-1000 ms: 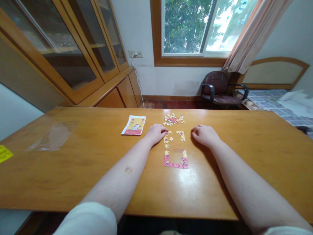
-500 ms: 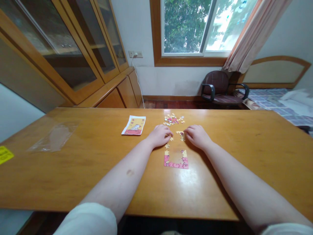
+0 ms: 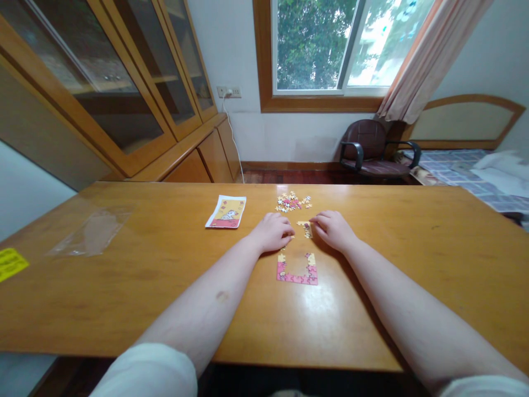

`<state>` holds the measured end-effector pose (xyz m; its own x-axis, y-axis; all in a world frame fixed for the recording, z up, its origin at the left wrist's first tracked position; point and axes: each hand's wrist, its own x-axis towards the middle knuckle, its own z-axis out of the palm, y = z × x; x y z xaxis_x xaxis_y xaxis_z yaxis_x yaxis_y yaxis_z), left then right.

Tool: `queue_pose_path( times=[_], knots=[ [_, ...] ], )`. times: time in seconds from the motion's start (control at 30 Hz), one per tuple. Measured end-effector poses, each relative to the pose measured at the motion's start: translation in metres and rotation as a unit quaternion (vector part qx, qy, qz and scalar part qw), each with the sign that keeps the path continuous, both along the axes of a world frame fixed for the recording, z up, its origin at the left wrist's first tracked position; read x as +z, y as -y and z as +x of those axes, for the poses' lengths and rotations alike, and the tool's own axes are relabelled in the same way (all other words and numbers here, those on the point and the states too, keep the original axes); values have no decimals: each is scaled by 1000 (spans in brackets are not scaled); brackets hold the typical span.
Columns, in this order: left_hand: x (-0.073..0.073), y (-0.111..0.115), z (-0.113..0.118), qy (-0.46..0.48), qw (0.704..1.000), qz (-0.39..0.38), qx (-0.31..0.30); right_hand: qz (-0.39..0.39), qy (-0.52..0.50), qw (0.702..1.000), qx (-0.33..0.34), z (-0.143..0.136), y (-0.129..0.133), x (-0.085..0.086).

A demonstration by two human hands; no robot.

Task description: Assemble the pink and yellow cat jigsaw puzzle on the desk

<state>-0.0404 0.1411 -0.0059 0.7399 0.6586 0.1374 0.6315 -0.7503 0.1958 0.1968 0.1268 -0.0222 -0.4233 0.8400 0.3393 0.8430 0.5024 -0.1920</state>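
Observation:
My left hand (image 3: 273, 231) rests on the table with its fingers curled closed over a small yellow puzzle piece (image 3: 292, 237), which shows only in part at the fingertips. Just right of it lies a joined corner section of yellow puzzle pieces (image 3: 307, 228). The closed fingertips of my right hand (image 3: 332, 227) touch the right edge of that section. Nearer to me is a U-shaped border of joined pink puzzle pieces (image 3: 297, 279), with yellow pieces at its upper ends. Beyond my hands sits a pile of loose puzzle pieces (image 3: 291, 203).
A picture card (image 3: 227, 212) lies left of the pile on the wooden table (image 3: 165, 298). Farther left are a clear plastic bag (image 3: 93, 231) and a yellow label (image 3: 11, 263). An office chair (image 3: 366, 144) stands beyond the table, beside a bed (image 3: 479, 171).
My left hand has shifted slightly toward me, now covering more of the loose yellow pieces at the left. My right hand has stayed almost still at the corner section.

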Motion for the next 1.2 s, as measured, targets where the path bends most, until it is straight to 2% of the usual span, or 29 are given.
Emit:
queue_pose_path(
  times=[0.1,0.2,0.3,0.57,0.67,0.87,1.1,1.2],
  knots=[
    [-4,-2,-2,29,999,-11,-26,2,-4,1000,3,0,0,-1],
    [-6,-4,-2,45,999,7,8,-2,-4,1000,11,0,-1,-1],
    [-3,-3,-1,23,999,17,38,-2,-5,1000,18,0,-2,-2],
    [-2,-1,1,13,1000,-13,8,2,-9,1000,17,1,-2,-3],
    [-5,-4,0,53,998,-4,46,-4,-6,1000,29,0,-1,0],
    [-4,-10,-7,143,973,17,179,-39,15,994,100,-16,10,9],
    [-9,-13,-9,142,970,16,198,-51,67,993,80,-39,22,7],
    [5,-9,-11,130,968,40,211,-57,64,994,70,-42,22,6]
  ],
)
